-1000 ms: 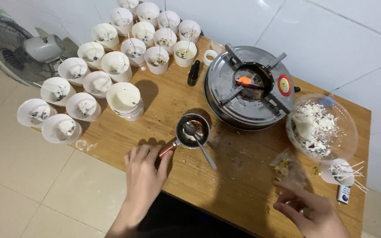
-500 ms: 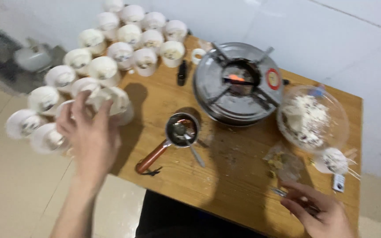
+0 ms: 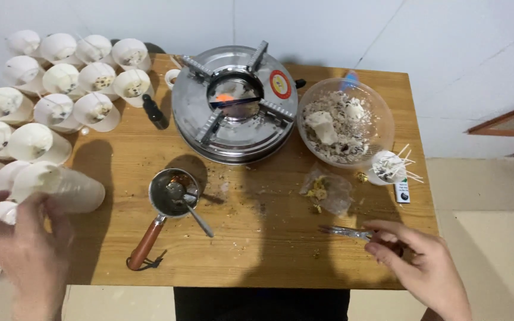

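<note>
Evidently the left hand (image 3: pixel 22 246), at eight o'clock of the wooden table (image 3: pixel 257 249), was curled around a translucent white plastic cup lying on its side (image 3: pixel 60 187), fingers wrapped on its lower wall and the open mouth facing toward two o'clock. The right hand (image 3: pixel 423 270), at four o'clock, pinched the end of a pair of slim metal tweezers (image 3: pixel 343 232) lying flat on the wood, thumb and forefinger narrowed on them. Between the hands stood a small steel saucepan with a brown wooden handle (image 3: pixel 174 193), a spoon (image 3: pixel 188 205) resting in it. At twelve o'clock sat a round silver stove (image 3: pixel 233 107) with a glow at its centre (probably lit), and at two o'clock a clear bowl of pale crumbled material (image 3: pixel 343 122). Rows of similar white cups (image 3: pixel 72 77) crowded ten o'clock. A sound grip would have squeezed the thin cup lightly, kept it level, and kept sleeves and cups well apart from the burner.
</note>
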